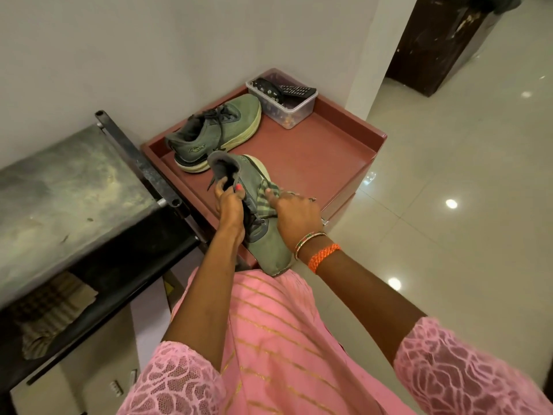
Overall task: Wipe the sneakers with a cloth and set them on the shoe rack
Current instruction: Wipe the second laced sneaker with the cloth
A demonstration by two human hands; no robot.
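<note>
The green sneaker (pixel 263 232) being cleaned is held up in the air over the near edge of the reddish shoe rack (pixel 314 151), toe pointing back toward the person. The left hand (pixel 229 205) has its fingers curled over the collar, thumb pinching the edge by the tongue, which looks like the sensible place to grab: the opening gives a firm rim while the upper is soft fabric that would just squish. It's probably light, with a thick foam sole that won't flex much. The right hand (pixel 294 215) presses a striped cloth (pixel 264 196) against the side of the shoe, fingers bunched on the fabric (can't tell how tightly from this angle). The other sneaker (pixel 214 136) already sits on the rack's top tray, near the wall, just beside a clear plastic box (pixel 284 100) with remotes in it. A dark metal bench (pixel 74 187) stands to the left.
</note>
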